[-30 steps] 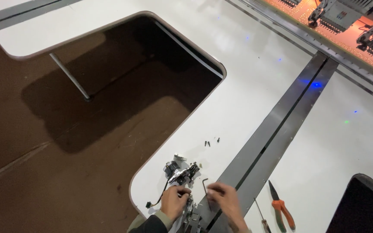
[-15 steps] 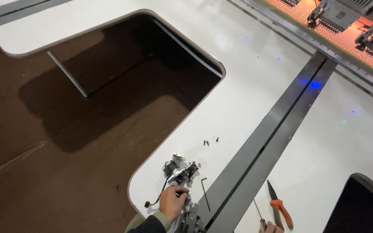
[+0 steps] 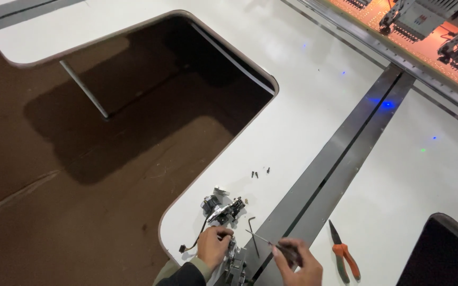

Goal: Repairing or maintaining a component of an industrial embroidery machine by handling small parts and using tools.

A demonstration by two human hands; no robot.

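My left hand grips a small grey and black metal mechanism that lies near the front edge of the white table; a thin black cable trails from it. My right hand holds a slim screwdriver by its dark handle, its thin shaft pointing left toward the mechanism. A black hex key lies on the table between my hands. Another grey metal part sits just below my left hand.
Orange-handled pliers lie right of the grey metal strip that crosses the table. Three small black screws sit beyond the mechanism. A big cutout opens onto the brown floor. Machine heads stand far right.
My right hand left the hex key, went out to the right toward the tools, and is back by the mechanism holding a screwdriver. My left hand stayed on the mechanism.
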